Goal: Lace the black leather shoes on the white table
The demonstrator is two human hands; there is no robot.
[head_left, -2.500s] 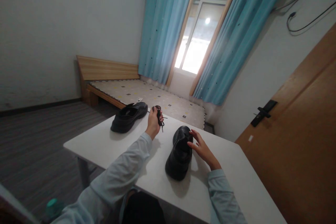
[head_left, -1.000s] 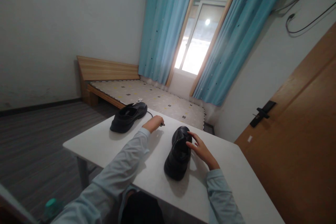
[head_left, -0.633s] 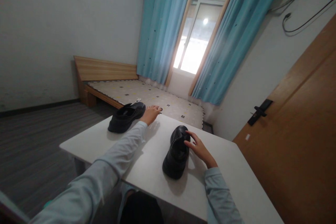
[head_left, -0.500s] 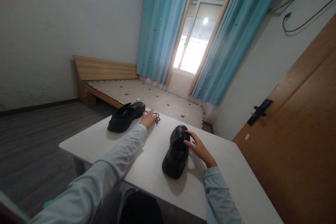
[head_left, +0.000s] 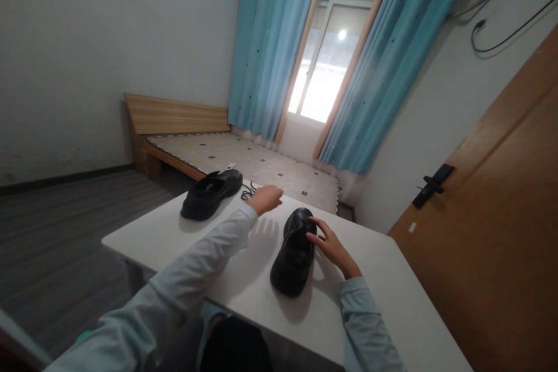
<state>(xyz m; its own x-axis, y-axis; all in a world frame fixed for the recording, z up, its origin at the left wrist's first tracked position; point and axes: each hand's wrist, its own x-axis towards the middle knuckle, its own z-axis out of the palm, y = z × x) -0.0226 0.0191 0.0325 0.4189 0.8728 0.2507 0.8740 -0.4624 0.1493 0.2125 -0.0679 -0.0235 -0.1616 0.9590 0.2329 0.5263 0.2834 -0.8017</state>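
Note:
Two black shoes are on the white table (head_left: 366, 296). My right hand (head_left: 333, 250) is at the right side of the nearer shoe (head_left: 293, 258), its thumb and index finger on the upper near the tongue; its other fingers are largely hidden. My left hand (head_left: 267, 200) is raised above the table between the two shoes. Its fingers point right, and their shadow on the tabletop is spread; no object shows in them. Farther left stands the other shoe (head_left: 204, 200), its opening facing up. Black shoelaces (head_left: 248, 190) lie loosely beside its toe, partly behind my left hand.
Beyond the table is a bed (head_left: 261, 158) with a patterned mattress and wooden headboard (head_left: 174, 115). Blue curtains (head_left: 270, 40) hang at the window. A wooden door (head_left: 492, 186) with a black handle is at the right.
My left hand has lifted off the shoelaces and moved right, toward the nearer shoe. My right hand and both shoes have stayed in place.

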